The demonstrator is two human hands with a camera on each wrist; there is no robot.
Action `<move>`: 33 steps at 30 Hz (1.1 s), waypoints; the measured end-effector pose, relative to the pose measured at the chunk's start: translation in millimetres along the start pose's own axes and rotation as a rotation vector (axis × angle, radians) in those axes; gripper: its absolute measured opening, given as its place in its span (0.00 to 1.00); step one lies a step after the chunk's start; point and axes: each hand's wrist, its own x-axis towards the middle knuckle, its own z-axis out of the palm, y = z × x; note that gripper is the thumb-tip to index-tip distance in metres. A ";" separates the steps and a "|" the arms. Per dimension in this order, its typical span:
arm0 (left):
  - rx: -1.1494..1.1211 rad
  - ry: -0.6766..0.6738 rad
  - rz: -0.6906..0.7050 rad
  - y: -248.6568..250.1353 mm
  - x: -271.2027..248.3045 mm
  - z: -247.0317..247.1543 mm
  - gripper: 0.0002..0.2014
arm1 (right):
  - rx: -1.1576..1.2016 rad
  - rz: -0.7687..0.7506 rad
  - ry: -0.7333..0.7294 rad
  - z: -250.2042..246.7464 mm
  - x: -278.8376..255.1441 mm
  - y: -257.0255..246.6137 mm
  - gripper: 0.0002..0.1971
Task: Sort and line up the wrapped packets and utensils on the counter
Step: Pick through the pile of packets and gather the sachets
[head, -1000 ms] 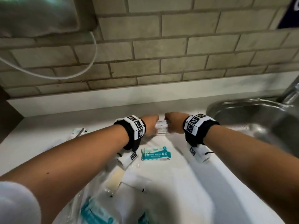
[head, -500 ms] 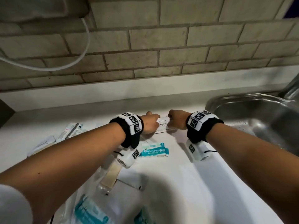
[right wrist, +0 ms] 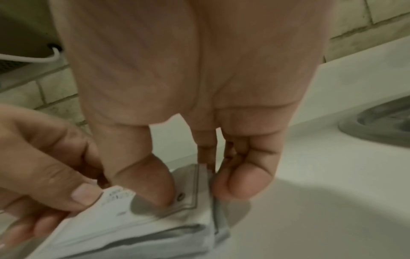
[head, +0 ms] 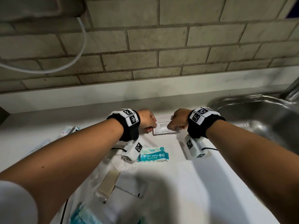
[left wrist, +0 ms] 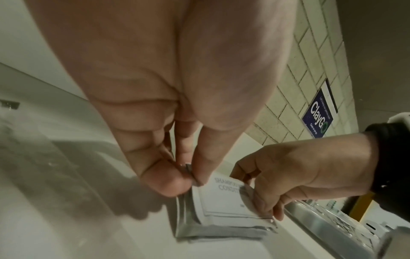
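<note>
A stack of white shampoo-and-conditioner sachets (head: pixel 163 128) lies flat on the white counter (head: pixel 186 183), label up, near the back. My left hand (head: pixel 149 125) pinches its left end, thumb and fingers curled round the edge. The left wrist view shows this pinch of the left hand (left wrist: pixel 190 178) on the stack (left wrist: pixel 224 203). My right hand (head: pixel 175 125) grips the right end. In the right wrist view the right hand (right wrist: pixel 195 185) has its thumb pressed on top of the stack (right wrist: pixel 137 226) and its fingers curled at the end.
A teal mini wipes pack (head: pixel 152 155) lies in front of the stack. Nearer me lie a beige packet (head: pixel 108 183), a clear packet (head: pixel 131 186) and teal packs (head: pixel 85 215). A wrapped utensil (head: pixel 69 129) lies at left. The steel sink (head: pixel 258 113) is at right.
The sachet stack between my hands now lies flat with its printed face showing. Both hands have stayed on its ends and sit slightly farther apart.
</note>
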 end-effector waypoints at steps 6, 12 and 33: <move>0.079 0.046 0.009 5.3 -2.1 -3.7 0.04 | -0.056 -0.020 0.055 2.0 7.0 -2.3 0.07; 0.047 0.116 0.043 4.8 -2.9 1.0 0.04 | -0.086 -0.068 0.160 8.3 -9.1 -6.7 0.19; 0.542 0.008 0.137 25.1 1.1 9.4 0.29 | -0.358 -0.184 0.145 13.8 -5.5 -3.3 0.37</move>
